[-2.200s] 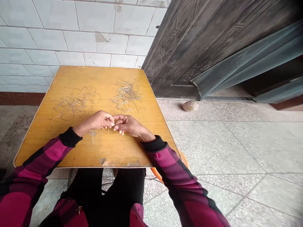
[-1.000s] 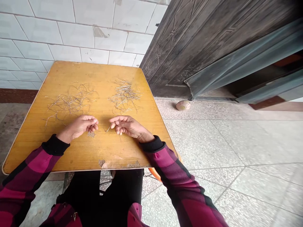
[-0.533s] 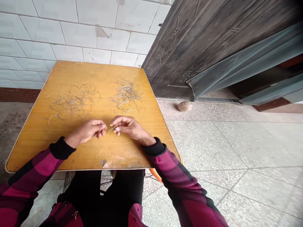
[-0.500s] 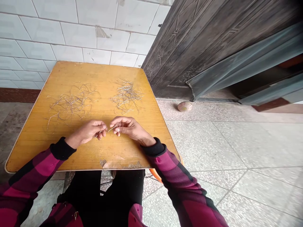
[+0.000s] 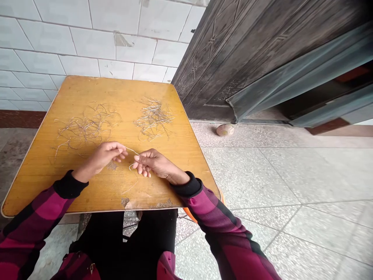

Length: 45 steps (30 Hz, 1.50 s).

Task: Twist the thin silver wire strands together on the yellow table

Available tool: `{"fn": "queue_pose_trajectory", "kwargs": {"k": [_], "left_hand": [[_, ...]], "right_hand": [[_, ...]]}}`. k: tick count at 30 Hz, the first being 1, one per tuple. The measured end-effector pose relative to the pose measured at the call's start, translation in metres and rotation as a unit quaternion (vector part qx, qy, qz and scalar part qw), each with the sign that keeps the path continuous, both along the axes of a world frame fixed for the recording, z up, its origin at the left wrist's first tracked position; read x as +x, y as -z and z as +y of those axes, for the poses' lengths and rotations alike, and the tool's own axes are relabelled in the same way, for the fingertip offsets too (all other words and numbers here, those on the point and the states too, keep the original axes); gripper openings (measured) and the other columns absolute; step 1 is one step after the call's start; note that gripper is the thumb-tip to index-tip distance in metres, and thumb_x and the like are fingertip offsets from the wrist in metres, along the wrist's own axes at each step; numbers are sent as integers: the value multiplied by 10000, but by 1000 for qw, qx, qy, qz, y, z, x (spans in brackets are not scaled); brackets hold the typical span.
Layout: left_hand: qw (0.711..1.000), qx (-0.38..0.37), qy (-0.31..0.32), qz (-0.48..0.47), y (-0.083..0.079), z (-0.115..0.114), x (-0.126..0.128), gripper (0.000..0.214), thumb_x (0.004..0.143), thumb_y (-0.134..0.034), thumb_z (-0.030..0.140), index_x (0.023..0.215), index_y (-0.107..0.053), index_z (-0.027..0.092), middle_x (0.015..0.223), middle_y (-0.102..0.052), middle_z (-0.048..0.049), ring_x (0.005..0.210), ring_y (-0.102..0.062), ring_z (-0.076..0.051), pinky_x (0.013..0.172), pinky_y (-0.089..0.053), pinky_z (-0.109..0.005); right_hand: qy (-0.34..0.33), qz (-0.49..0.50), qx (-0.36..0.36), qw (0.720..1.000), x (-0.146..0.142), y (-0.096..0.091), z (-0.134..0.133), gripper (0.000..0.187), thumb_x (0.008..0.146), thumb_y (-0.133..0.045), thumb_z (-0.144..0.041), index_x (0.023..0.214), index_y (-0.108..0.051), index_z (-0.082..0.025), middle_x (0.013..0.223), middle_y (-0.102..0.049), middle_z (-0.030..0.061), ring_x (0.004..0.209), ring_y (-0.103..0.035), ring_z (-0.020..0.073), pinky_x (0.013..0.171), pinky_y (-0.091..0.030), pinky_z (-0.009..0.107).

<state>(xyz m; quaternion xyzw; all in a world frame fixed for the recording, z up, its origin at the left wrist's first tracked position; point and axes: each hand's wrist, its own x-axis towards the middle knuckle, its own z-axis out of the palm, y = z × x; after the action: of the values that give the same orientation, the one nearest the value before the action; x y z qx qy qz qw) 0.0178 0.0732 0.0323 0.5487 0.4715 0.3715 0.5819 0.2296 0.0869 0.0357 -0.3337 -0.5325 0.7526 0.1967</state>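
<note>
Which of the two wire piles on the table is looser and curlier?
The pile on the left, nearer the left hand: its long, curly strands sprawl widely, while the other pile is tighter and straighter.

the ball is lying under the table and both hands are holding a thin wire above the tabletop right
The ball is not under the table: the head view shows it on the floor by the dark door. The left hand and right hand do hold the thin wire above the tabletop.
</note>
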Motion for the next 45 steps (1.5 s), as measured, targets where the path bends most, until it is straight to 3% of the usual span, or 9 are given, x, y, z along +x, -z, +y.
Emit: {"fn": "queue_pose_trajectory", "kwargs": {"k": [5, 10, 17, 23, 26, 30, 37, 42, 45], "left_hand": [[995, -50, 86, 25, -12, -1, -8, 355, 833, -593, 466, 784, -669, 123, 734, -690, -63, 596, -595, -120, 572, -474, -245], [983, -17, 158, 97, -10, -6, 0, 231, 801, -638, 332, 690, -669, 132, 616, -656, -24, 554, -578, -105, 570, -473, -228], [968, -182, 175, -3, -9, -1, -11, 205, 799, -647, 329, 806, -683, 128, 708, -708, -71, 569, -619, -128, 572, -504, -254], [967, -151, 202, 29, -15, 2, -20, 289, 806, -661, 398, 897, -721, 130, 855, -728, -107, 678, -658, -157, 611, -524, -260], [957, -126, 247, 86, -8, -1, -8, 233, 808, -665, 353, 784, -710, 125, 724, -711, -74, 594, -629, -128, 578, -501, -237], [972, -114, 198, 54, 2, -5, 1, 238, 835, -629, 336, 745, -678, 121, 668, -692, -52, 554, -614, -109, 556, -489, -226], [981, -138, 134, 5, -4, -5, -11, 214, 799, -648, 268, 949, -684, 119, 789, -725, -64, 616, -643, -125, 605, -523, -255], [980, -184, 69, -32, -9, -3, -11, 288, 805, -606, 393, 839, -658, 112, 694, -702, -83, 544, -628, -148, 531, -511, -269], [979, -141, 141, 35, -10, -7, -4, 363, 831, -584, 470, 752, -651, 122, 656, -685, -72, 530, -616, -140, 519, -498, -255]], "right_hand": [[-58, -100, 5, 993, -3, 7, 0, 405, 780, -678, -513, 660, -623, -129, 484, -569, -40, 366, -455, 41, 339, -308, 159], [-67, -132, 114, 982, -3, 9, 0, 360, 852, -589, -438, 640, -564, -148, 515, -526, -55, 416, -414, 36, 426, -318, 179], [-131, -232, 357, 895, 0, 3, 1, 359, 897, -511, -295, 570, -430, -171, 501, -297, -86, 496, -254, 54, 527, -208, 245], [-172, -257, 409, 859, -1, 3, -2, 326, 892, -523, -253, 581, -473, -169, 512, -326, -67, 533, -275, 75, 556, -197, 270], [-165, -224, 391, 877, -2, 8, -3, 234, 858, -563, -221, 631, -550, -165, 552, -411, -61, 552, -316, 74, 562, -223, 252], [-75, -107, 258, 957, 1, 16, 1, 86, 808, -625, -233, 774, -635, -154, 675, -567, -42, 608, -458, 74, 601, -339, 220], [-17, -10, 35, 999, 5, 20, 5, 326, 744, -744, -443, 863, -700, -142, 745, -690, 15, 616, -619, 88, 635, -520, 243], [-43, -63, 111, 991, 1, 20, -4, 341, 818, -668, -466, 886, -724, -137, 725, -691, 26, 619, -653, 102, 587, -539, 226], [-57, -101, 246, 962, 0, 18, -8, 272, 894, -598, -375, 823, -726, -145, 662, -660, 3, 573, -625, 81, 570, -511, 197]]}}
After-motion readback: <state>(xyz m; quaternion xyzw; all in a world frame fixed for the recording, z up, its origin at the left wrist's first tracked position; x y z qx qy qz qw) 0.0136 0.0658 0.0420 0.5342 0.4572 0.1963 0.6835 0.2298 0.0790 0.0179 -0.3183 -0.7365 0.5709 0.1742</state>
